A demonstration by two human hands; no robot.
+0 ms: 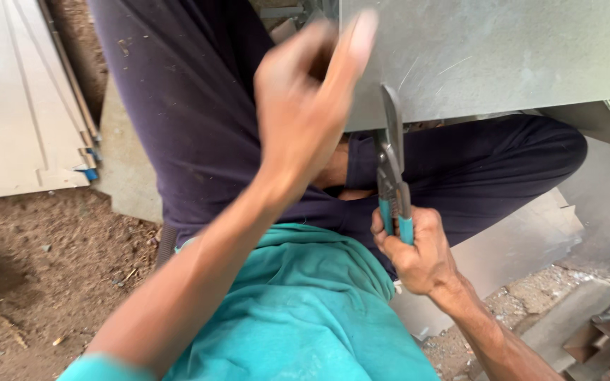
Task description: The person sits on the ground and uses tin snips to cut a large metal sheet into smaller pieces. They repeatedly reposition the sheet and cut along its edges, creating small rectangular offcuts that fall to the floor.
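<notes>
My right hand (418, 250) grips the teal handles of metal snips (392, 166), whose blades point up into the lower edge of a grey metal sheet (503, 53). My left hand (305, 106) is raised and blurred at the sheet's left edge, fingers on or near the edge. I cannot tell whether it grips the sheet. I am sitting cross-legged in dark trousers and a teal shirt, with the sheet over my lap.
Pale flat boards (15, 106) lie stacked at the left on bare dirt ground (44, 282). More sheet pieces (517, 240) lie under my right leg. Stone or wood blocks (587, 317) sit at the bottom right.
</notes>
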